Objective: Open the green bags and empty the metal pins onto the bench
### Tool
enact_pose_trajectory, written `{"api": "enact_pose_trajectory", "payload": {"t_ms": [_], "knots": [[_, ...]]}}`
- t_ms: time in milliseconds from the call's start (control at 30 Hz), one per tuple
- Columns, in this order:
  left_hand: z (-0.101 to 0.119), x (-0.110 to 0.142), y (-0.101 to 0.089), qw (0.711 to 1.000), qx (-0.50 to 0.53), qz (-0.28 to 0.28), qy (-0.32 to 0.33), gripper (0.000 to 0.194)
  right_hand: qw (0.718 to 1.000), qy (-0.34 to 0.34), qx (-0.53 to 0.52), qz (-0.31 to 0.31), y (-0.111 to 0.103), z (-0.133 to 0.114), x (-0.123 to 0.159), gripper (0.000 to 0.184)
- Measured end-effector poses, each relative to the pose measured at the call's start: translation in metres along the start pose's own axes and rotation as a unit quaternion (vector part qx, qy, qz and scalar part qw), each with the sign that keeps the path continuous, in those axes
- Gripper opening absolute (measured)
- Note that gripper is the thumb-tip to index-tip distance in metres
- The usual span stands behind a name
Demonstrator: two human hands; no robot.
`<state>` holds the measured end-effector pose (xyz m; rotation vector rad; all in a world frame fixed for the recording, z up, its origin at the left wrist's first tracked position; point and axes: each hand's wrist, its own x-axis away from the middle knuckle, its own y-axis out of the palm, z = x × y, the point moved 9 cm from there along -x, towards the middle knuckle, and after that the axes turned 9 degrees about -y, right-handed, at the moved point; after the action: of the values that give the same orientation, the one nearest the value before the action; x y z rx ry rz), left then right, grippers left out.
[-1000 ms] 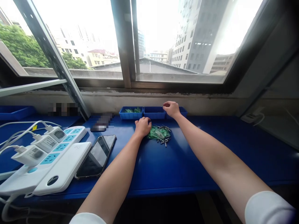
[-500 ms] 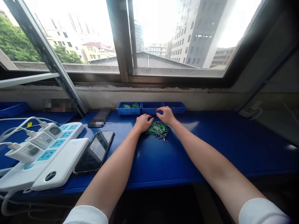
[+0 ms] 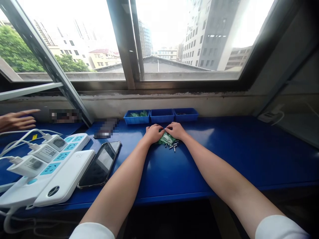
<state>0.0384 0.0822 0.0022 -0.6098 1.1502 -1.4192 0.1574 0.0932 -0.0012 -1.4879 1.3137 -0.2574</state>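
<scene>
A green-tinted plastic bag [image 3: 167,138] lies on the blue tabletop with a heap of slim metal pins on and around it. Several of these metal pins [image 3: 173,146] stick out at its near side; their exact kind is too small to tell. My left hand [image 3: 155,133] is closed at the bag's far left edge. Opposite it, my right hand [image 3: 176,130] has its fingers pinched on the far right edge. The fingertips of both hands nearly meet, and they partly hide the bag's top.
Behind my hands stand three blue bins: a left bin [image 3: 137,121] with green bags, a middle bin [image 3: 161,120] and a right bin [image 3: 185,119]. Leftward lie a phone [image 3: 101,164], a white power bank [image 3: 64,177] and a power strip [image 3: 79,136]. Another person's hand [image 3: 18,120] reaches in.
My right hand has come down and left from above the pins to the bag's edge, closer to my left hand. Another person's hand has appeared at the far left.
</scene>
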Motion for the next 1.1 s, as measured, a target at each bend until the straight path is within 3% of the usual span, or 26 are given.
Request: {"api": "enact_pose_trajectory", "payload": {"t_ms": [167,433,700,833,967,1100], "knots": [[0.002,0.001,-0.001,1.0,0.002,-0.008,0.002,0.032,1.0,0.008,-0.026,0.011,-0.004,0.002,0.002,0.015],[0.005,0.002,-0.002,1.0,0.007,-0.007,-0.005,0.028,1.0,0.028,0.005,0.011,-0.007,0.002,0.004,0.018],[0.016,0.007,-0.026,0.996,0.032,0.078,0.035,0.019,0.99,-0.02,-0.004,0.137,-0.035,-0.017,0.006,0.034],[0.02,0.008,-0.033,0.994,0.041,0.099,0.032,0.024,0.986,-0.02,-0.003,0.165,-0.042,-0.02,0.007,0.048],[0.018,0.007,-0.03,0.995,0.031,0.089,0.027,0.024,0.986,-0.005,-0.082,0.147,-0.037,-0.019,0.009,0.051],[0.01,0.005,-0.028,0.996,0.02,0.088,0.017,0.023,0.963,0.026,-0.224,0.148,-0.035,-0.016,0.012,0.034]]}}
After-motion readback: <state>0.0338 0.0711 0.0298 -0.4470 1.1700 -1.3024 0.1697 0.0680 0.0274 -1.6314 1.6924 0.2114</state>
